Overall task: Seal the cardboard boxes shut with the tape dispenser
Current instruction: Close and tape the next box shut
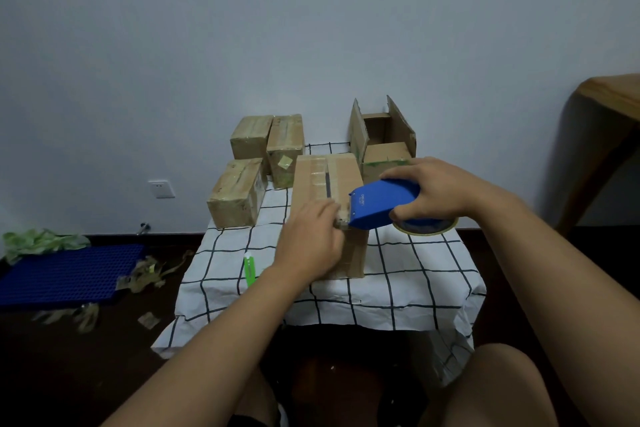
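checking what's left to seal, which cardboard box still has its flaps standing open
The brown cardboard box at the back right of the checked tablecloth: its flaps stand upright, showing the inside. The three boxes at the left are closed and taped; the middle one is being taped.
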The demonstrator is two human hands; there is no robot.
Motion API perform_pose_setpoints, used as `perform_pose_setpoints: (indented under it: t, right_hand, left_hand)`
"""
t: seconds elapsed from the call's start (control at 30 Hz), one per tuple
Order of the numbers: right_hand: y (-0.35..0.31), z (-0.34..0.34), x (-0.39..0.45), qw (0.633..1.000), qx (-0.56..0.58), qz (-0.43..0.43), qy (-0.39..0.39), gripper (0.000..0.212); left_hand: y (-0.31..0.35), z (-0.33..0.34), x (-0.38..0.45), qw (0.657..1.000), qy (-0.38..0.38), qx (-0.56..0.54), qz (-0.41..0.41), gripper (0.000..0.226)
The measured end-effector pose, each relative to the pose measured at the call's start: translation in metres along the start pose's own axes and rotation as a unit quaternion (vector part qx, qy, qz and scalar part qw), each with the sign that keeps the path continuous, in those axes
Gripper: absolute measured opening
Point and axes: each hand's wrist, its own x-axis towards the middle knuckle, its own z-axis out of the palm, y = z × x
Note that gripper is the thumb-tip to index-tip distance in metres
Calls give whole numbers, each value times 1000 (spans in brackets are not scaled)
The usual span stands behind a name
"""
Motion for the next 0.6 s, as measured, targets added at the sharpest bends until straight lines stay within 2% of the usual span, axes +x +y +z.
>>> perform_pose_setpoints:
  t: [0.07, 0.2, 0.3, 0.6]
  right_hand:
    - [3, 1, -1, 1000, -1, 9, -2, 81]
    - [12, 6, -4, 999, 38, 3, -17, 86]
    - [21, 12, -5, 997, 72, 5, -25, 78]
    - [47, 16, -13, 984, 171, -15, -39, 53]
  left_hand:
    - [1, 8, -2, 999, -13, 33, 17, 37]
    - [1, 16, -8, 999, 13, 45, 19, 41]
    - [3, 20, -10, 998, 15, 62, 16, 52]
    - [8, 28, -14, 994, 22, 111, 2, 49]
